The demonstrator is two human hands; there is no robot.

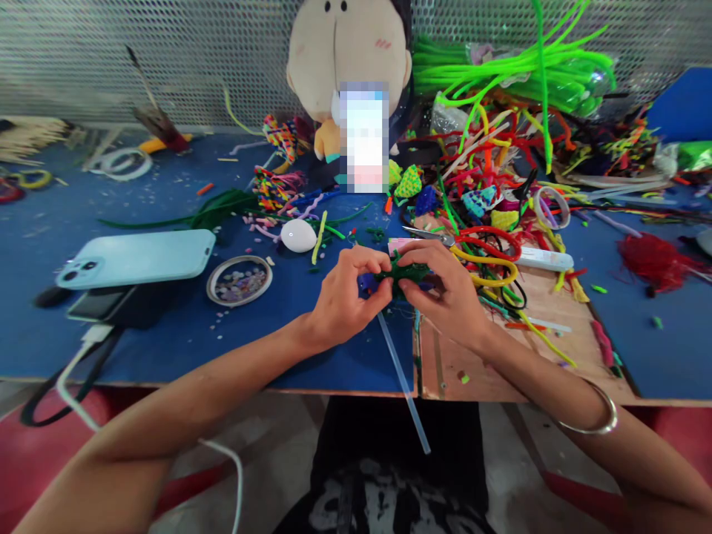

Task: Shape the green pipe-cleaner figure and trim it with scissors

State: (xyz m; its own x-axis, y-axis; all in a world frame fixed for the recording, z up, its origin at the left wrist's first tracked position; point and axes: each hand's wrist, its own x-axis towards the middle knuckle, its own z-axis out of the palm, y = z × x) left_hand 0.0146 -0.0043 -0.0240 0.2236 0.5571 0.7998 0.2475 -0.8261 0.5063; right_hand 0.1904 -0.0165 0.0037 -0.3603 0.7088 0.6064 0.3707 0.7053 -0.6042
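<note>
Worktop (167, 341), blue, littered with craft scraps. Left hand (345, 293) and right hand (445, 289) meet at its near edge, both pinching one dark green fuzzy wire piece (403, 273), long axis running left-right between them, equally near each.

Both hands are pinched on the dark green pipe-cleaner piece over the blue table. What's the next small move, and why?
Probably keep the left hand pinching as an anchor and let the right hand bend the next bit of the green pipe-cleaner piece. Both hands grip it from opposite sides just above the blue table, so it looks mid-shaping. How far along it is cannot be told.
</note>
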